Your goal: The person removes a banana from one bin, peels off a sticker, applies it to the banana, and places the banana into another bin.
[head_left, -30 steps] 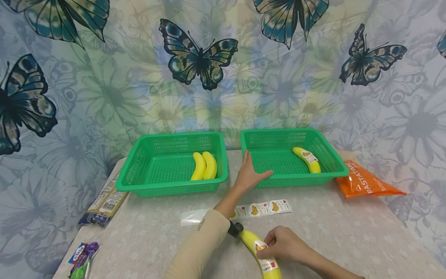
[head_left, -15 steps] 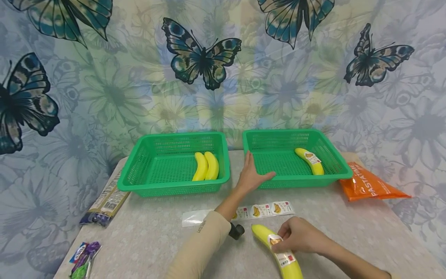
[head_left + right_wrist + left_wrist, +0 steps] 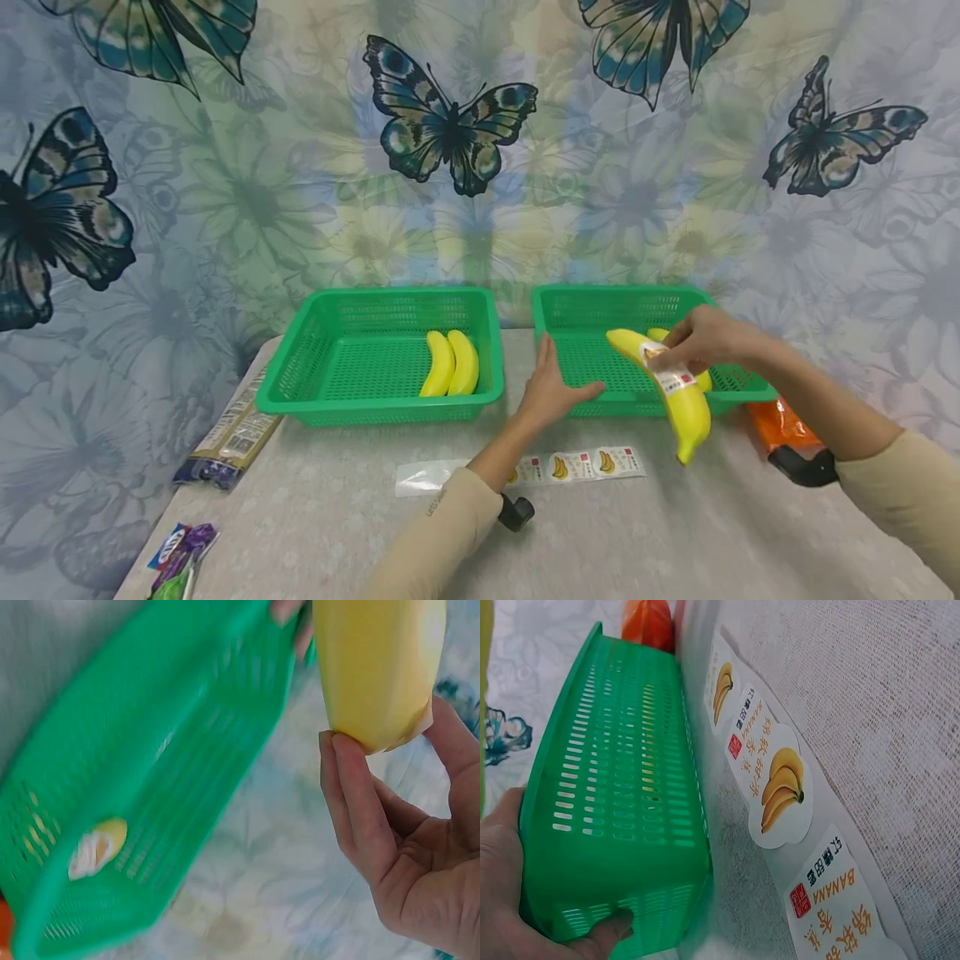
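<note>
My right hand (image 3: 708, 337) pinches a yellow banana (image 3: 688, 412) bearing a white banana sticker (image 3: 675, 379), raised over the near edge of the right green basket (image 3: 592, 350). In the right wrist view, the fingertips and thumb meet the end of the banana (image 3: 379, 667). Inside that basket lies another labelled banana (image 3: 112, 838), mostly hidden behind my hand in the head view. At the basket's near left corner, my left hand (image 3: 551, 390) touches the walls, fingers straight and thumb spread. The left wrist view shows its thumb (image 3: 607, 934) against the basket's outside.
A left green basket (image 3: 330, 408) holds two unlabelled bananas (image 3: 452, 363). A strip of banana stickers (image 3: 581, 467) lies before the baskets. Packages (image 3: 232, 429) and small wrapped items (image 3: 180, 558) are at left; an orange bag (image 3: 780, 421) sits behind my right forearm.
My right hand has lifted the labelled banana off the table at the front and carried it up and right to the right basket. My left hand stays at the basket corner.
</note>
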Available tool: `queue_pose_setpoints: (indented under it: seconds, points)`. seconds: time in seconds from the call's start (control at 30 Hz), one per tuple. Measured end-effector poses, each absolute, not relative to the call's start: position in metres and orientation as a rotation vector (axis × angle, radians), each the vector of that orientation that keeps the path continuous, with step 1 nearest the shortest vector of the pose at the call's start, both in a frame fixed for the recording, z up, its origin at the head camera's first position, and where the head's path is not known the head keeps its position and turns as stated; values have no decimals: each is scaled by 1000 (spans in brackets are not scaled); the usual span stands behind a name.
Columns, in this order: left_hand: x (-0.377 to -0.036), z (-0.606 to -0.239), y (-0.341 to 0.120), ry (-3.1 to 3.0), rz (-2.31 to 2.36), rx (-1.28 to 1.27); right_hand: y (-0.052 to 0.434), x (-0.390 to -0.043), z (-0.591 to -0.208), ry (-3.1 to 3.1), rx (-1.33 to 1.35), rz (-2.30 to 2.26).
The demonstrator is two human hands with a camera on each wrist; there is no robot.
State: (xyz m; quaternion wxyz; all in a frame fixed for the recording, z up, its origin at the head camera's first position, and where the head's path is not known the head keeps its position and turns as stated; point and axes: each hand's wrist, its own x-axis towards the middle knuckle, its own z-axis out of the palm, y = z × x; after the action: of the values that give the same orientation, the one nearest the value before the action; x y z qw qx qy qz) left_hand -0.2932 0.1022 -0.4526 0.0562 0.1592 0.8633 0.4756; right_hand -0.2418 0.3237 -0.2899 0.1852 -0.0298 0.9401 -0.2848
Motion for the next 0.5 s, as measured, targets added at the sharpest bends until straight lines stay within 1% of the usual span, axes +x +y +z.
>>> queue_pose_setpoints:
  seconds: [0.1,0.23,0.37,0.5]
  points:
    - [-292,-454,103,2609,1454,487,341,-275,-283,2702,-81,-717]
    - [-290,-454,103,2601,1463,495,357,-313,-284,2728,-87,-677]
    - [-290,-454,102,2604,1453,486,367,-344,-295,2690,-88,-689]
    - [-291,-454,100,2608,1450,477,377,-373,-317,2607,-93,-698]
